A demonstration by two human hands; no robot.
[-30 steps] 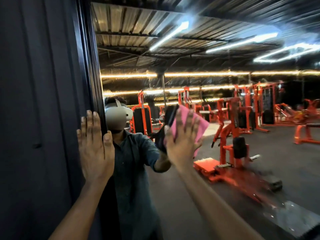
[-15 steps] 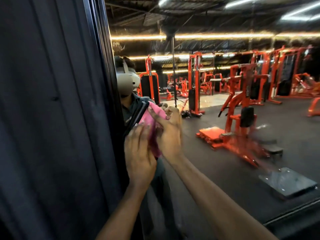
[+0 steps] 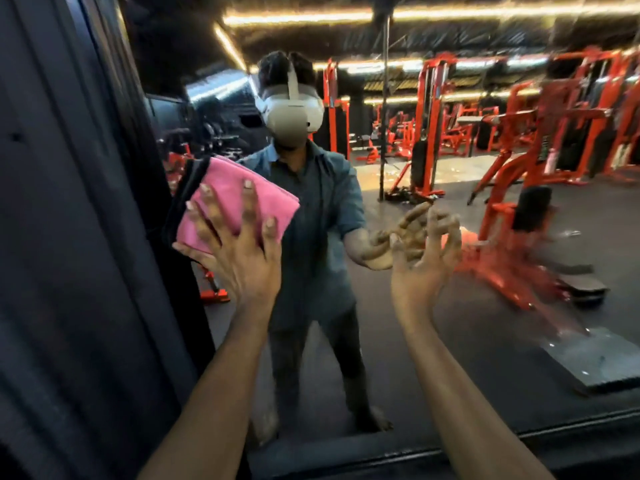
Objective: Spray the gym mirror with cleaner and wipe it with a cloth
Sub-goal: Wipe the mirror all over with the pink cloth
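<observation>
The gym mirror [image 3: 450, 341] fills the view and reflects me and the orange machines. A folded pink cloth [image 3: 228, 199] lies flat against the glass near the mirror's left edge. My left hand [image 3: 239, 258] presses on it with straight, spread fingers. My right hand [image 3: 419, 265] hovers to the right of the cloth, close to the glass, blurred, its fingers loosely curled and holding nothing. No spray bottle is in view.
A dark wall panel [image 3: 52, 237] and the mirror's black frame [image 3: 114, 168] run down the left side. The frame's bottom edge [image 3: 450, 452] crosses low in the view. Orange gym machines appear only as reflections.
The pink cloth went from under my right hand to under my left hand. My left hand left the frame. My right hand came off the cloth and moved right.
</observation>
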